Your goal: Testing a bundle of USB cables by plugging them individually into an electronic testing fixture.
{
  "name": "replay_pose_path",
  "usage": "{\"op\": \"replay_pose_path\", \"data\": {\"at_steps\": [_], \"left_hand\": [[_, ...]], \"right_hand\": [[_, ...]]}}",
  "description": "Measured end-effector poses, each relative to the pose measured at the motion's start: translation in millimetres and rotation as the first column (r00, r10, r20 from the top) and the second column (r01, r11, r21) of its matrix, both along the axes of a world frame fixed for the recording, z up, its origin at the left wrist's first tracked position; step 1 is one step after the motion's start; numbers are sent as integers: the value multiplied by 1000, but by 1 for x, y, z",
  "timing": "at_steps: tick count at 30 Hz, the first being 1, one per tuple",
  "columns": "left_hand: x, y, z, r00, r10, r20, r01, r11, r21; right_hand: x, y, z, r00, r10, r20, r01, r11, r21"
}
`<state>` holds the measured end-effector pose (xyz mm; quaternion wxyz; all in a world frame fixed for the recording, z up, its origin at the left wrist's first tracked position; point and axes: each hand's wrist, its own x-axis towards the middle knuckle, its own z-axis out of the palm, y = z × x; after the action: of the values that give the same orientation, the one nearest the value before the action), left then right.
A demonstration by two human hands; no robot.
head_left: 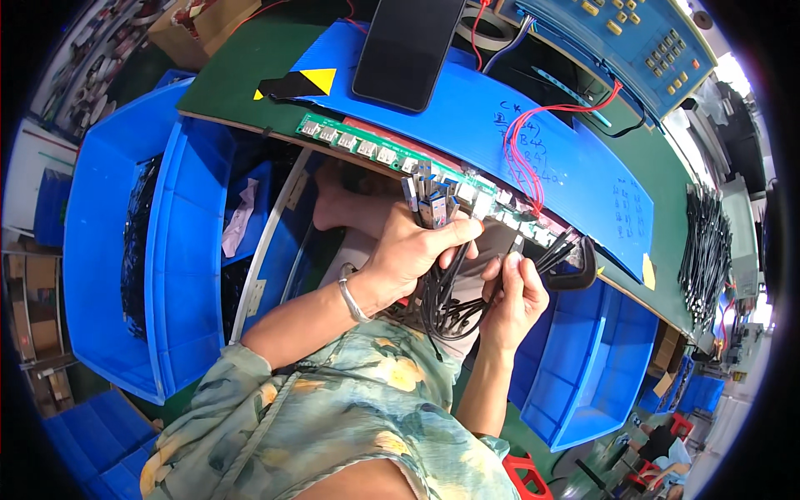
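Note:
My left hand (410, 254), with a silver bangle at the wrist, is closed round a bundle of black USB cables (442, 304). Their metal plugs (432, 210) stick up above the thumb, and the cords loop down below the fist. To its right, my right hand (515, 302) pinches one small cable connector (517, 243) between thumb and fingertips. The connector points up towards a long green circuit board (362, 143) lined with metal sockets at the table's near edge. Whether it touches a socket I cannot tell. More black cables (558, 257) lie just right of that hand.
Blue bins stand left (187, 250) and right (575, 367) below the green table (242, 75). On a blue sheet (467, 108) rest a black phone (408, 54) and red wires (517, 142). A blue test instrument (642, 50) stands behind; a black cable pile (705, 258) lies right.

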<state>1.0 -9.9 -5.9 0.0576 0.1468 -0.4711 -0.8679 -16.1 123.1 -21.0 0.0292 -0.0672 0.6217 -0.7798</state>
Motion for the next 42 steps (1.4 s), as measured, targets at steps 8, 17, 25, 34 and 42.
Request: {"op": "replay_pose_path", "data": {"at_steps": [8,17,25,34,42], "left_hand": [[0,0,-1,1000,-7,7,7,1000,-6],[0,0,-1,1000,-20,3,20,1000,-7],[0,0,2,999,-25,20,25,1000,13],[0,0,-1,1000,-17,6,16,1000,19],[0,1,0,1000,1,-17,-1,1000,8]], "right_hand": [[-5,-1,-3,1000,-9,-5,9,1000,4],[-3,-5,3,997,-50,55,54,996,-66],[-10,-4,5,995,-46,88,54,994,-92],[-9,-2,5,993,-13,115,29,991,-131],[1,0,6,996,19,89,-6,990,-141]]}}
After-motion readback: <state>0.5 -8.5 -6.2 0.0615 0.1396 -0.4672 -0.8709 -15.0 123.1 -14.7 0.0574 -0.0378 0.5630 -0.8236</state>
